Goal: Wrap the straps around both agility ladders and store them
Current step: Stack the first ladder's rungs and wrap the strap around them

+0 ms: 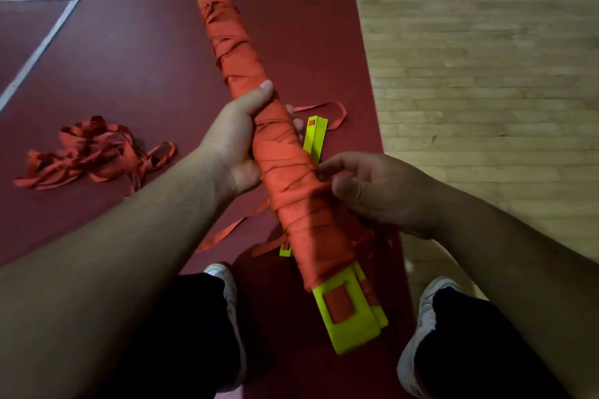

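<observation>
Ladder (282,155) in both curled hands (231,146) (382,191)

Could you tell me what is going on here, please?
A person is bundling an agility ladder. The left hand grips the middle of its stacked yellow rungs, already wound in orange strap, while the right hand pinches the strap against the side. A second stack of rungs lies on the dark red floor below, with loose straps tangled nearby.
</observation>
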